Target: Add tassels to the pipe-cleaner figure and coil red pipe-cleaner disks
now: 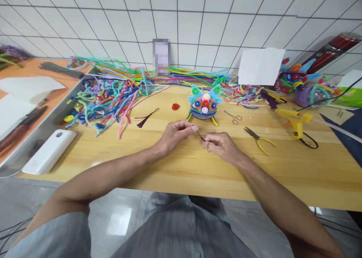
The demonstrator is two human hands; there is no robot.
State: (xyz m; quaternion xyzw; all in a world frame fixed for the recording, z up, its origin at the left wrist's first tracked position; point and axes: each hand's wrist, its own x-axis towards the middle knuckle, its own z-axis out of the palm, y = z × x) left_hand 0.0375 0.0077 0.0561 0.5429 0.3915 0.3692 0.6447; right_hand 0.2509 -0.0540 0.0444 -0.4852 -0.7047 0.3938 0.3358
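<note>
My left hand (178, 135) pinches one end of a thin dark purple cord (200, 136) above the wooden table. At the cord's other end my right hand (221, 145) is closed on its darker, thicker part. Just beyond both hands stands a colourful craft figure (204, 104) with blue ears, round eyes and yellow-black feet. A dark purple tassel (144, 121) lies to the left of my hands, and a small red piece (175, 106) rests between it and the figure.
Pliers (256, 136), small scissors (234, 118) and a yellow glue gun (296, 123) lie on the right. Piled pipe cleaners (113, 96) cover the back left. A white power bank (49, 151) sits near the left front edge; a phone (161, 57) leans on the tiled wall.
</note>
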